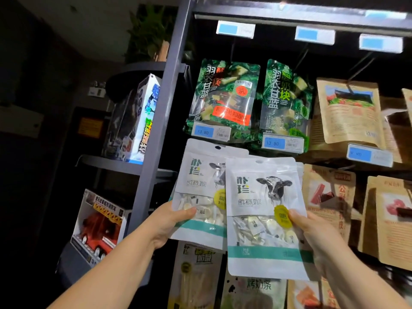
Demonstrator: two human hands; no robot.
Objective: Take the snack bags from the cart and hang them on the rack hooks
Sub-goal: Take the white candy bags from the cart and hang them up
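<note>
L hand (171, 224) pinches left cow bag (200, 192) low, thumb on front; R hand (316, 233) same w/ right cow bag (265, 219). Bags look light, floppy, slick film; hang hole (259, 161) up top — prob better grip nr top edge.

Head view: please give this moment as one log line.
left hand: grips rear cow bag | right hand: grips front cow bag | bags: overlapping, raised before rack

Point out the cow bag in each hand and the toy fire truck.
Left-hand cow bag (199, 175): head view, upper white panel.
Right-hand cow bag (256, 198): head view, white panel centre.
Toy fire truck (98, 227): head view, red body.
</note>
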